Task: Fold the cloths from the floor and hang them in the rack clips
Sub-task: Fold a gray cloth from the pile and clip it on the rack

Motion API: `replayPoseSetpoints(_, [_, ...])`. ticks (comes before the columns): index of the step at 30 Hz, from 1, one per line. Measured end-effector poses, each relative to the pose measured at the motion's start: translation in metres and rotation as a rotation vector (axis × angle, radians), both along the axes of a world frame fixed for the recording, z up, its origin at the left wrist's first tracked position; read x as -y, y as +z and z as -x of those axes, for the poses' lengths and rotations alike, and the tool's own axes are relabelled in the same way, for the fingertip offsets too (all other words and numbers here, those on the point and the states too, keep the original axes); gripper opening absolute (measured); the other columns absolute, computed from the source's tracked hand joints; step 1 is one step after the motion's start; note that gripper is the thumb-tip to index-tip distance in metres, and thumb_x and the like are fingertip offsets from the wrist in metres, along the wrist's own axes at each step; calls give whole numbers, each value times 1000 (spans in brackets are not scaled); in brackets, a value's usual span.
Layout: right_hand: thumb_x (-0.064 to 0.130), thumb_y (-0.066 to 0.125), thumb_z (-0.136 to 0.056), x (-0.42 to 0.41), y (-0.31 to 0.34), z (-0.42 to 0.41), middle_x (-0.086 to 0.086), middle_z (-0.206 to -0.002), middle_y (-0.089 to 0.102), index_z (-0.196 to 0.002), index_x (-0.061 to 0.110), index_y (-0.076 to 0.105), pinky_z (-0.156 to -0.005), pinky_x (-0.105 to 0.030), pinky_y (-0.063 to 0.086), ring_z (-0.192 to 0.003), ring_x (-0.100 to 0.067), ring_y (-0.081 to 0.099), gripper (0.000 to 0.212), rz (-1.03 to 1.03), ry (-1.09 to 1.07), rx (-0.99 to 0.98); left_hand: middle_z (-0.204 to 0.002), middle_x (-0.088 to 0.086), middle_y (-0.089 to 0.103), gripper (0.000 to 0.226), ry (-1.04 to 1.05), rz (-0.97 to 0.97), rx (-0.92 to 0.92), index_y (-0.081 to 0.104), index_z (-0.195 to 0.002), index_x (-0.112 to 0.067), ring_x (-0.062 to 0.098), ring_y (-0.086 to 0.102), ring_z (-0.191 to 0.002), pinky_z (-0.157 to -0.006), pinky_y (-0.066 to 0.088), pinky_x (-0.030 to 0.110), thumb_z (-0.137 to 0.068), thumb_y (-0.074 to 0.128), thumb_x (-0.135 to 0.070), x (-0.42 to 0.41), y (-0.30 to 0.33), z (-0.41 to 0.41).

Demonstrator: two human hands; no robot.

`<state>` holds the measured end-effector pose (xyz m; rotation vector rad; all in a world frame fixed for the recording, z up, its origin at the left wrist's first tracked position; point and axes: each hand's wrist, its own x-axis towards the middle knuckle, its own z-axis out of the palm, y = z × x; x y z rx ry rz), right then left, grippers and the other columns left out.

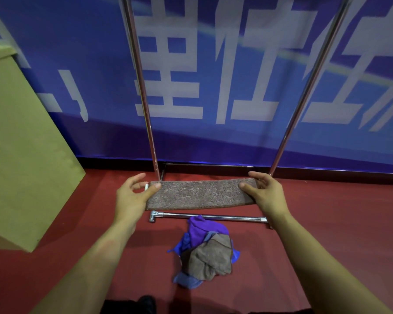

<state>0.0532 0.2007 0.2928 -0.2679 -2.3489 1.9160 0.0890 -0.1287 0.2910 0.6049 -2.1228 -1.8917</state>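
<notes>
I hold a brown cloth [200, 194] stretched flat as a long folded strip in the air in front of me. My left hand [134, 196] pinches its left end with thumb on top, and my right hand [262, 191] pinches its right end. A pile of cloths [205, 250], purple, blue and brown, lies on the red floor below, between my forearms. The metal rack [143, 87] stands behind the cloth; its two chrome uprights rise out of view and no clips are visible.
The rack's chrome base bar [209, 216] lies on the red carpet [327, 211] just beyond the pile. A tan cardboard box [21, 143] stands at the left. A blue banner with white characters [213, 75] covers the wall behind. My dark shoe [146, 303] shows at the bottom.
</notes>
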Motion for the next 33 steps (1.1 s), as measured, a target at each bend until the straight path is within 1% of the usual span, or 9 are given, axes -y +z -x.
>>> replayPoseSetpoints(5, [6,89,-70,5,2,-2,-5,-116,63,-124,10,61,-90,-26,53,-104,-12,63,61,26,-81,13,-112,23,71,51,-114,-387,135,61,-124,7,27,70,-103,-99,53,37,-77,78,-2,-5,-2,2])
replayPoseSetpoints(9, [-3,84,-72,6,0,4,-15,-114,67,-129,1,54,-88,-36,58,-94,-22,71,65,400,-162,103,-109,22,73,23,-185,-365,146,69,-111,5,26,71,-95,-85,60,30,-90,65,0,-7,1,0])
replayPoseSetpoints(12, [-6,71,-83,12,5,4,-17,-102,70,-109,-9,63,-75,-23,61,-73,-14,74,27,715,-149,207,-113,26,70,27,-272,-336,208,71,-111,3,32,66,-99,-95,52,49,-90,53,2,-9,0,0])
replayPoseSetpoints(15, [2,68,-89,16,8,4,-16,-103,71,-116,-10,62,-75,-23,60,-77,-13,73,30,823,-111,205,-103,23,73,31,-349,-240,251,76,-97,-4,30,64,-93,-87,45,45,-75,55,-5,-11,-2,-2])
replayPoseSetpoints(18, [11,68,-91,21,17,-1,-13,-106,73,-118,3,68,-90,-42,55,-92,-22,69,28,801,-32,149,-82,12,66,25,-402,-163,297,72,-79,-7,24,59,-84,-77,45,34,-69,50,0,-14,-4,-4])
replayPoseSetpoints(21, [15,71,-90,32,29,-9,-6,-89,73,-98,13,73,-77,-40,57,-84,-20,67,9,635,-35,28,-75,3,60,25,-518,45,320,69,-75,-13,19,51,-79,-70,39,31,-58,50,-12,-17,-8,-7])
replayPoseSetpoints(24, [14,74,-88,42,37,-15,-6,-83,73,-92,13,74,-70,-35,56,-79,-20,67,4,555,-47,-94,-77,-2,63,39,-701,164,341,71,-92,-12,14,51,-78,-72,39,29,-60,49,-18,-25,-8,-12])
replayPoseSetpoints(28, [11,75,-87,55,41,-21,-10,-85,73,-94,10,74,-68,-33,55,-77,-20,68,7,522,30,-115,-91,-10,67,41,-906,56,334,63,-115,-27,-5,59,-81,-70,42,8,-78,54,-13,-48,3,-21])
replayPoseSetpoints(33, [10,73,-88,72,39,-26,-16,-92,73,-104,0,70,-75,-38,53,-83,-26,66,20,539,133,-70,-131,2,67,52,-948,-86,144,56,-133,-14,14,59,-126,-106,43,23,-83,69,-12,-70,-4,-23])
